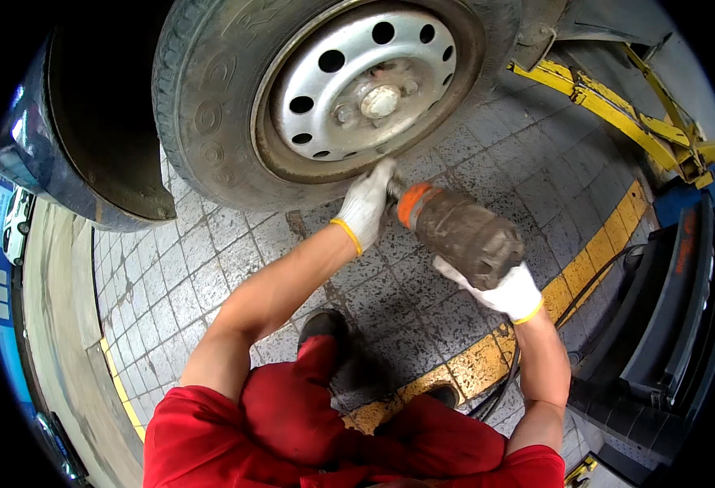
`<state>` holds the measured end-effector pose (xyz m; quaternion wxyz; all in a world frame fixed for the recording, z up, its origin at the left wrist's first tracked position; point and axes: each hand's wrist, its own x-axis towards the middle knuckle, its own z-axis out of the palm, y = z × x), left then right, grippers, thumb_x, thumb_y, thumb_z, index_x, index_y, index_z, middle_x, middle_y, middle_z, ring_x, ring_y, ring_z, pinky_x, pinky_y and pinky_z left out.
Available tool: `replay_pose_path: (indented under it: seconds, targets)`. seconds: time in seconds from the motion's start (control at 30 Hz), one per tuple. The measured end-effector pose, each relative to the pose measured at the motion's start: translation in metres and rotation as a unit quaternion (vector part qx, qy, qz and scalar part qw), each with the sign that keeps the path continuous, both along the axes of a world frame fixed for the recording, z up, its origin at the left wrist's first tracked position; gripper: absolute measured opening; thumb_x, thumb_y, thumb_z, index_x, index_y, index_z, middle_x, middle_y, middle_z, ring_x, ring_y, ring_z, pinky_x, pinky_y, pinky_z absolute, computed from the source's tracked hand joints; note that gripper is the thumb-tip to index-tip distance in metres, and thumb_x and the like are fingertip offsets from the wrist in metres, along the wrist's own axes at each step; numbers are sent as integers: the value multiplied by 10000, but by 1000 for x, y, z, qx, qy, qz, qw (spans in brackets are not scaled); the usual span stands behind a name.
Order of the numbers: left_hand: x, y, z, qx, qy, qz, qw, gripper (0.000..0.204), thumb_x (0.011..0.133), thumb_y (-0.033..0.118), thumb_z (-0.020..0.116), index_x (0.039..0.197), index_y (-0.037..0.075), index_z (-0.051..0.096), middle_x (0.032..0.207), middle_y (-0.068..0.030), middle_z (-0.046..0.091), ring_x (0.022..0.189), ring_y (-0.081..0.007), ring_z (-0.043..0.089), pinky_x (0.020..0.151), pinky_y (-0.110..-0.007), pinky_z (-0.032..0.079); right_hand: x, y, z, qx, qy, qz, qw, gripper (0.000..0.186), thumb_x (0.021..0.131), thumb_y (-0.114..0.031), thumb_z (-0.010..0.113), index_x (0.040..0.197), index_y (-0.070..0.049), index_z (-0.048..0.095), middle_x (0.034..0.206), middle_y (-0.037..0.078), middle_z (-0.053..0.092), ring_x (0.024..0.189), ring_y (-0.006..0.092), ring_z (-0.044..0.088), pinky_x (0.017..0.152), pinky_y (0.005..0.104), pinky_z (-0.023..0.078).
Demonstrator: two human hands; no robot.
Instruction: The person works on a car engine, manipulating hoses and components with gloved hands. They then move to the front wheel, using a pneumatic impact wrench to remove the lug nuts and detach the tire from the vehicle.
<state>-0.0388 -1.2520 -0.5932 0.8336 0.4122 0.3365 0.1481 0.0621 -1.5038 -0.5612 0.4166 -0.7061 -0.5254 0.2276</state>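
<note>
A dirty impact wrench [467,236] with an orange band near its nose is held between my hands, below the car wheel [207,106]. My right hand [504,291], in a white glove with a yellow cuff, grips its rear end; the handle is hidden by the tool and the fingers. My left hand [367,203], gloved alike, is closed around the socket end at the tool's nose, close to the tire's lower edge. Bolts show around the hub cap [380,102] in the silver steel rim [325,85]. The wrench's nose is apart from those bolts.
The wheel hangs above a tiled floor [235,260]. A yellow lift arm [617,114] reaches in at the upper right. The dark car bumper [89,183] is at left. A black tool cart [650,325] stands at right, and a black hose [508,378] runs along the yellow floor stripe [573,285].
</note>
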Motion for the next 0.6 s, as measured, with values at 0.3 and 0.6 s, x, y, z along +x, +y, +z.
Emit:
replay_pose_path:
  seconds: [0.3, 0.6]
  targets:
    - [-4, -4, -41, -69, 86, -33, 993, 692, 990, 587, 688, 1392, 39, 557, 1336, -184, 630, 1117, -246, 673, 928, -430, 611, 0, -7, -36, -11, -42, -28, 999, 488, 914, -266, 833, 1323, -63, 662, 1248, 133, 732, 1161, 298, 703, 1012, 428, 569]
    - [-8, -11, 58, -50, -116, 73, 989, 711, 1060, 587, 563, 1451, 0, 480, 1278, -178, 628, 1146, -298, 665, 994, -470, 592, 11, 48, -113, 149, 265, -39, 952, 349, 1105, -240, 484, 1320, -14, 643, 1247, 117, 722, 1109, 249, 720, 988, 417, 609]
